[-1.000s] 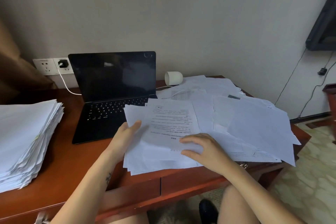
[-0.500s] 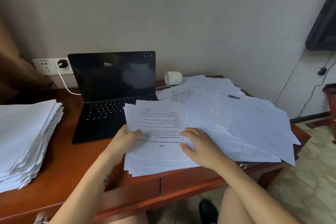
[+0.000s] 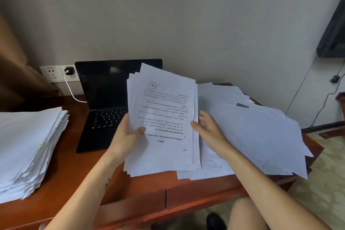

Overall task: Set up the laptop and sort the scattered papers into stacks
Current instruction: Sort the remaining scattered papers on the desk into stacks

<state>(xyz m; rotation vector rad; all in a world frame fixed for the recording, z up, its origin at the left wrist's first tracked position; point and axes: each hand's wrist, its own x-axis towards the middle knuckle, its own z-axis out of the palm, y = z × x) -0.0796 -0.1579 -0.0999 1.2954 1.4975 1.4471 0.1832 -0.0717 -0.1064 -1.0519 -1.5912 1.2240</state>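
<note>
From my remote seat I take the open black laptop [image 3: 104,106] as my mark. Its matte screen is dark, and the lifted sheaf [image 3: 164,117] stands in front of its right side, hiding that part of the screen and keyboard from me. Left of the laptop, a white wall socket [image 3: 53,73] holds a black plug [image 3: 68,70], and a white cable [image 3: 71,92] curves down from it behind the laptop's left edge. Further left of the laptop sits a thick, ragged-edged stack [image 3: 28,145] of white sheets on the glossy reddish wooden surface [image 3: 78,170]. Right of the laptop, loose papers [image 3: 261,136] lie fanned and overlapping out to the surface's far corner. High to the right of the laptop a dark screen [image 3: 334,33] hangs on the plain wall. The sheaf is thin white printed paper, its text upside down to me and a round stamp near its top. My left hand [image 3: 127,134] grips its left edge, thumb on the front. My right hand [image 3: 209,130] pinches the right edge, thumb in front and blurred fingers behind. Half a second ago the sheaf lay flat on the surface just right of the laptop under both hands; now it is raised and tilted up towards me.
</note>
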